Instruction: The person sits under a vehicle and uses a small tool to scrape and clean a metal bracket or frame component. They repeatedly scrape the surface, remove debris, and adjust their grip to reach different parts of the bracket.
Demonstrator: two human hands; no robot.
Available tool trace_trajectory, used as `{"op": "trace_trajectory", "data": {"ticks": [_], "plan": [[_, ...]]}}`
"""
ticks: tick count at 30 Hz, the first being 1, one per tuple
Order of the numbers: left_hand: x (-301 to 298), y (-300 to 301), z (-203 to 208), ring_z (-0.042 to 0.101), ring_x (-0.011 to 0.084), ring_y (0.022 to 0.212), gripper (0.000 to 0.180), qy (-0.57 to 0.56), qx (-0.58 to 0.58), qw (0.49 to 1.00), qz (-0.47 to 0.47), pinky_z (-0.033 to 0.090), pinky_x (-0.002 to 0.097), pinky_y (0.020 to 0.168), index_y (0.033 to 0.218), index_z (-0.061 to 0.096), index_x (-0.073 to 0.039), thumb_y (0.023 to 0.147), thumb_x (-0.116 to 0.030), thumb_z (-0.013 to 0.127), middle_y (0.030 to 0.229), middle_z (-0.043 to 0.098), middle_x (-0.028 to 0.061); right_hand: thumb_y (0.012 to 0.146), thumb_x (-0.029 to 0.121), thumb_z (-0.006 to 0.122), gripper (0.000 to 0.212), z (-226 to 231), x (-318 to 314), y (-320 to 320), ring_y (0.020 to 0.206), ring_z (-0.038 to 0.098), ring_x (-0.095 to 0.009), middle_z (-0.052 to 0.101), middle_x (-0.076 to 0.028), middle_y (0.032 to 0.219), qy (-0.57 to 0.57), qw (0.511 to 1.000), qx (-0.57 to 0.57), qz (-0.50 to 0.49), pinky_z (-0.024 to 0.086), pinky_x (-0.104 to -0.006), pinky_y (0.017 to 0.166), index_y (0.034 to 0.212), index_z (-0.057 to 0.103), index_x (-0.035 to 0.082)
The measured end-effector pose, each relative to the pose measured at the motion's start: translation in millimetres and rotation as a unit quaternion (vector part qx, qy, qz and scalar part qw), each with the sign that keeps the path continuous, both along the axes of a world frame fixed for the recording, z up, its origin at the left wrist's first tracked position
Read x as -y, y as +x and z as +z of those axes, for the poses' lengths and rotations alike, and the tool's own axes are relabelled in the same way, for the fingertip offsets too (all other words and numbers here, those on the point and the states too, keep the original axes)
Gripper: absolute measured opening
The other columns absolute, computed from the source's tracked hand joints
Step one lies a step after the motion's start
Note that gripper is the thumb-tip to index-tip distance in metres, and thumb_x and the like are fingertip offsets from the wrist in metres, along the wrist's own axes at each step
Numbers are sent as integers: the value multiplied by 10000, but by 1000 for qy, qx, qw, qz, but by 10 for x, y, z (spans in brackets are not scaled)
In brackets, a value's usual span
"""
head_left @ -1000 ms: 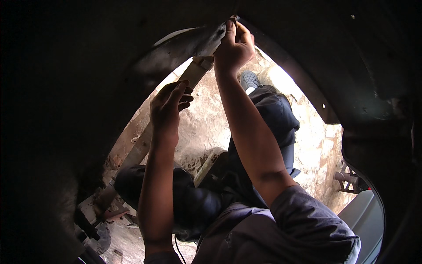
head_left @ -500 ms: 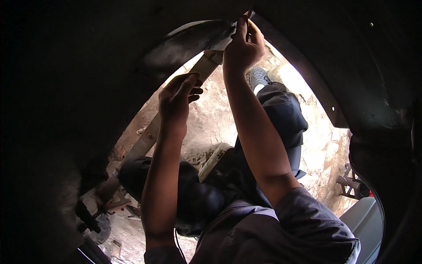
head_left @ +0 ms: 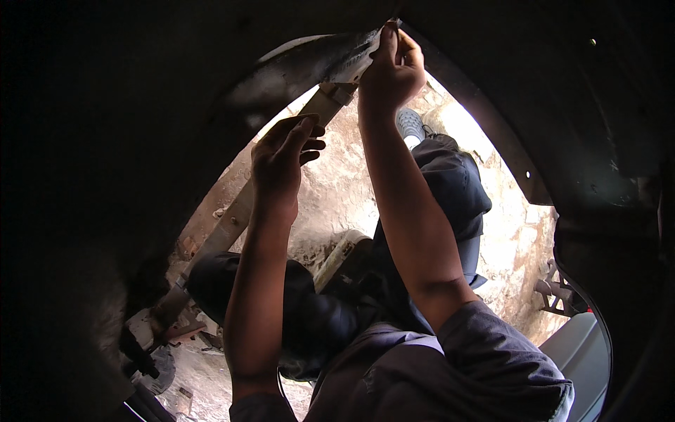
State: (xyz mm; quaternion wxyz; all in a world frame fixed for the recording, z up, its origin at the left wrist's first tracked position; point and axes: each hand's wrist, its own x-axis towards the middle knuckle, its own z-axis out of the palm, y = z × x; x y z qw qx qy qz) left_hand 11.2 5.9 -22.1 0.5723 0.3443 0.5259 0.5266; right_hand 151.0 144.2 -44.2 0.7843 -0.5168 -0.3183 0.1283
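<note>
Right hand (head_left: pixel 391 74) raised at top centre of frame, fingers closed around the upper end of a flat metal strip (head_left: pixel 351 65), pinched against the dark curved panel (head_left: pixel 295 67) overhead. Strip's long axis slanting from top centre down toward lower left, carried on by a pale bar (head_left: pixel 232 225) running the same diagonal. Left hand (head_left: pixel 285 158) lower, left of centre, fingers loosely curled and mostly open, holding nothing, just beside the bar; contact cannot tell. Right hand clearly nearer the strip's top end; strip up and right of left hand. Dark trousers (head_left: pixel 450 183) and grey shoe (head_left: pixel 410 125) below, over pale rocky ground (head_left: pixel 506 232).
</note>
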Motion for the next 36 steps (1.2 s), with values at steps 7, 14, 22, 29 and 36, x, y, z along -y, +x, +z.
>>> {"op": "trace_trajectory", "data": {"ticks": [7, 14, 22, 29, 36], "plan": [[46, -23, 46, 712, 150, 850, 289, 15, -21, 1000, -7, 551, 288, 802, 1156, 740, 3, 1018, -241, 670, 1020, 760, 98, 992, 127, 719, 131, 139, -79, -94, 817, 628, -98, 680, -29, 929, 17, 997, -12, -70, 511, -252, 776, 1030, 682, 7], [101, -153, 89, 705, 144, 852, 300, 7, -8, 1000, 12, 553, 286, 804, 1178, 737, 6, 1024, -241, 666, 1005, 753, 96, 909, 88, 767, 83, 67, -65, -73, 851, 690, -197, 694, -91, 951, 28, 992, 66, -100, 531, -306, 753, 990, 782, 78], [184, -164, 105, 736, 211, 958, 329, 15, -14, 997, -75, 589, 351, 877, 1224, 719, -16, 1006, -259, 677, 1089, 738, 136, 922, 80, 789, 89, 15, -14, -17, 829, 705, -147, 720, -78, 925, 22, 986, 136, -91, 551, -280, 781, 989, 791, 22], [155, -129, 122, 741, 225, 1029, 264, 74, -66, 989, -110, 601, 345, 899, 1250, 715, -52, 1056, -192, 604, 1191, 711, 134, 901, 113, 786, 97, 30, -94, 218, 850, 705, -256, 705, -123, 929, 29, 983, 167, -69, 545, -347, 800, 969, 782, 45], [96, -101, 136, 711, 157, 838, 302, 56, -27, 997, -49, 565, 292, 787, 1156, 744, 8, 1018, -250, 671, 987, 759, 96, 919, 126, 800, 129, -85, 18, 213, 819, 713, -154, 748, -80, 906, -4, 976, 215, -20, 547, -287, 786, 977, 766, 16]]}}
